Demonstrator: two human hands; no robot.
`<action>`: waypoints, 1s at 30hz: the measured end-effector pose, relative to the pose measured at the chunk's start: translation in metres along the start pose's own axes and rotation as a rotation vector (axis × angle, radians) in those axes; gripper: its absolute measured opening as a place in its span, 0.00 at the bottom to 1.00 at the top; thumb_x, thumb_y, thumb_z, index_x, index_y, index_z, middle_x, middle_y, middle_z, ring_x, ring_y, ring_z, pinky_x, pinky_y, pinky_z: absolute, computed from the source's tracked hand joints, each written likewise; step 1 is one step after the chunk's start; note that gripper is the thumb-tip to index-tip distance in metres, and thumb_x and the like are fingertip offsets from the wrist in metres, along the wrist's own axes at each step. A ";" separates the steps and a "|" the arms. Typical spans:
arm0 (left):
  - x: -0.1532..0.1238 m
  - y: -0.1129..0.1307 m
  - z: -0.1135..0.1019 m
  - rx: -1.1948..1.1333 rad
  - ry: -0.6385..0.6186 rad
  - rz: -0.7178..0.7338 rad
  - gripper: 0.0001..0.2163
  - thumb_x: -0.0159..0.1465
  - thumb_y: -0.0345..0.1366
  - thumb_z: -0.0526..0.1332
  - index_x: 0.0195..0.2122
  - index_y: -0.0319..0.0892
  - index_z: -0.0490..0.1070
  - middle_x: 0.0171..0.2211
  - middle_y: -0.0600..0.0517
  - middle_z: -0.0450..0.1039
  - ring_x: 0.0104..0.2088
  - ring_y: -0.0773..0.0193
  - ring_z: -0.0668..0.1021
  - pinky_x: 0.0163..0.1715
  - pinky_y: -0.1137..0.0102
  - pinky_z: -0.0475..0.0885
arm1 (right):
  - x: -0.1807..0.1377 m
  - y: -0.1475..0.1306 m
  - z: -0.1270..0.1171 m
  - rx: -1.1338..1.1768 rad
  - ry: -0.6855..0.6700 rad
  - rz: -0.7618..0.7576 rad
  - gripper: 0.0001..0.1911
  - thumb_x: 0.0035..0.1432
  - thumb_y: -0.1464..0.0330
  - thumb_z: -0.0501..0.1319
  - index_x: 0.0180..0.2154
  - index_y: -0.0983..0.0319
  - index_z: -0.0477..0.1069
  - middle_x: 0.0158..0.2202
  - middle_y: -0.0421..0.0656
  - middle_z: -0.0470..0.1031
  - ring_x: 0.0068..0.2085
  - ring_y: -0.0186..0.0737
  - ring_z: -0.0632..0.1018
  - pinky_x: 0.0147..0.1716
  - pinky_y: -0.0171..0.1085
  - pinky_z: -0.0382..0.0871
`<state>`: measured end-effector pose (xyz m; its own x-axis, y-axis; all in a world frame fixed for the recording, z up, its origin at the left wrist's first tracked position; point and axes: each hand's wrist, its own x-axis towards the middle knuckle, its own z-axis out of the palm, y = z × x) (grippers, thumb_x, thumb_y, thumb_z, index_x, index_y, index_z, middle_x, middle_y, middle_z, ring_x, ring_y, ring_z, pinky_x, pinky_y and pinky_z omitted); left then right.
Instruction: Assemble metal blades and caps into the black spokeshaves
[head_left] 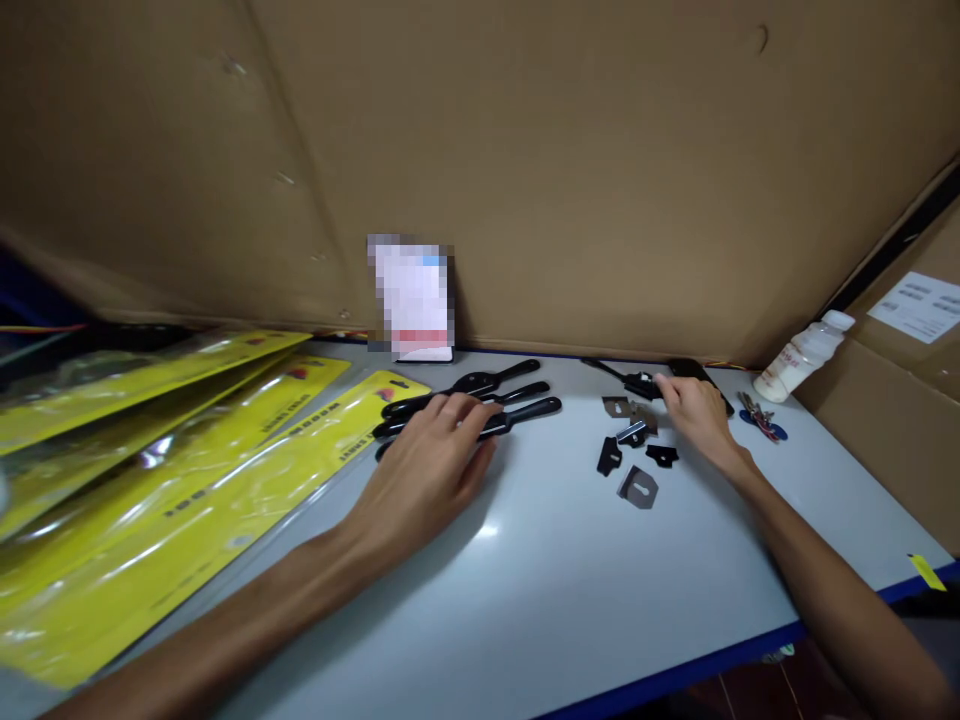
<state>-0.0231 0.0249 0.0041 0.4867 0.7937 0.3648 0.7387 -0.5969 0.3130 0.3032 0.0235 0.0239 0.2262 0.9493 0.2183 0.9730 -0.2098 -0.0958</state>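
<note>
Several black spokeshaves (534, 408) lie side by side at mid-table. Across the nearest ones rests my left hand (431, 455), its fingers curled over their middles, which it hides. Farther right, my right hand (697, 412) is closed with its fingertips at one end of a slim black tool (637, 384); its exact kind is unclear. In front of that hand are loose metal parts: a grey slotted blade (640, 488), a shiny small plate (632, 433) and black cap plates (610, 456).
Yellow blister packs (247, 490) cover the left side. A pixelated upright screen (420, 300) leans on the cardboard wall (562, 180). At right are a dark phone-like slab (686, 368), keys (763, 418) and a white bottle (802, 358). The table's blue edge (675, 672) runs in front.
</note>
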 end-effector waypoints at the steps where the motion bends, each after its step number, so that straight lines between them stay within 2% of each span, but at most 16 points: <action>1: -0.001 -0.003 0.004 0.091 -0.019 0.048 0.20 0.71 0.38 0.47 0.55 0.34 0.71 0.50 0.34 0.74 0.50 0.40 0.73 0.49 0.48 0.70 | 0.005 0.008 0.002 -0.027 0.004 0.044 0.31 0.74 0.59 0.44 0.36 0.65 0.81 0.34 0.54 0.80 0.37 0.48 0.79 0.33 0.38 0.58; 3: -0.002 -0.007 0.011 0.226 -0.047 0.088 0.20 0.71 0.35 0.48 0.57 0.32 0.71 0.48 0.33 0.74 0.48 0.38 0.73 0.46 0.47 0.71 | 0.011 0.020 0.009 -0.071 -0.006 0.110 0.28 0.74 0.61 0.44 0.40 0.67 0.81 0.40 0.60 0.81 0.42 0.53 0.80 0.36 0.40 0.60; 6: -0.004 -0.008 0.015 0.354 -0.059 0.102 0.19 0.71 0.35 0.49 0.55 0.31 0.73 0.46 0.33 0.74 0.46 0.38 0.74 0.43 0.49 0.72 | 0.016 0.027 0.019 -0.105 -0.048 0.150 0.27 0.74 0.62 0.45 0.43 0.68 0.80 0.44 0.62 0.81 0.46 0.55 0.81 0.39 0.40 0.62; 12: -0.002 -0.009 0.011 0.426 0.019 0.099 0.17 0.71 0.34 0.51 0.54 0.33 0.73 0.46 0.36 0.74 0.45 0.41 0.75 0.42 0.53 0.72 | 0.014 0.020 0.020 -0.119 -0.088 0.097 0.20 0.72 0.63 0.50 0.46 0.64 0.79 0.44 0.58 0.81 0.47 0.54 0.81 0.41 0.40 0.65; 15: 0.000 -0.009 0.007 0.511 -0.024 0.055 0.16 0.71 0.35 0.51 0.49 0.33 0.74 0.43 0.36 0.75 0.45 0.39 0.76 0.42 0.51 0.72 | 0.009 0.013 0.009 -0.116 -0.065 0.039 0.17 0.70 0.65 0.53 0.43 0.65 0.79 0.46 0.58 0.80 0.49 0.56 0.80 0.40 0.41 0.65; 18: 0.001 -0.011 0.007 0.534 -0.089 0.025 0.16 0.71 0.35 0.50 0.47 0.33 0.74 0.41 0.35 0.76 0.45 0.38 0.77 0.43 0.51 0.71 | 0.004 0.005 0.002 -0.066 -0.077 -0.053 0.12 0.69 0.65 0.56 0.42 0.60 0.78 0.44 0.49 0.81 0.46 0.49 0.80 0.38 0.38 0.64; 20: 0.002 -0.013 0.009 0.515 -0.100 0.005 0.16 0.71 0.36 0.49 0.47 0.32 0.73 0.42 0.34 0.76 0.46 0.37 0.77 0.44 0.50 0.71 | 0.000 -0.002 0.003 -0.028 -0.093 -0.108 0.10 0.68 0.63 0.59 0.44 0.57 0.77 0.43 0.45 0.82 0.45 0.45 0.80 0.37 0.36 0.64; 23: 0.002 -0.020 0.013 0.346 -0.101 -0.081 0.17 0.70 0.38 0.50 0.50 0.31 0.70 0.43 0.33 0.75 0.46 0.38 0.77 0.43 0.53 0.71 | -0.004 -0.009 0.011 -0.004 -0.093 -0.133 0.11 0.67 0.61 0.61 0.46 0.59 0.77 0.47 0.47 0.80 0.45 0.46 0.79 0.35 0.36 0.62; 27: 0.003 -0.021 0.014 -0.012 -0.156 -0.225 0.20 0.66 0.42 0.54 0.56 0.35 0.64 0.38 0.42 0.76 0.37 0.47 0.78 0.35 0.62 0.69 | -0.004 -0.010 0.016 0.022 -0.113 -0.129 0.07 0.65 0.65 0.61 0.37 0.60 0.78 0.43 0.46 0.81 0.43 0.45 0.79 0.33 0.36 0.60; 30: 0.001 -0.015 0.010 -0.071 -0.209 -0.218 0.13 0.66 0.42 0.53 0.46 0.41 0.68 0.32 0.46 0.74 0.32 0.50 0.76 0.31 0.64 0.63 | -0.002 -0.007 0.016 0.045 -0.128 -0.124 0.07 0.64 0.68 0.61 0.35 0.59 0.78 0.40 0.45 0.81 0.42 0.45 0.79 0.33 0.36 0.60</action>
<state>-0.0286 0.0361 -0.0090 0.4111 0.9065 0.0960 0.8057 -0.4106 0.4270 0.2949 0.0264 0.0088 0.0939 0.9899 0.1061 0.9895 -0.0811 -0.1194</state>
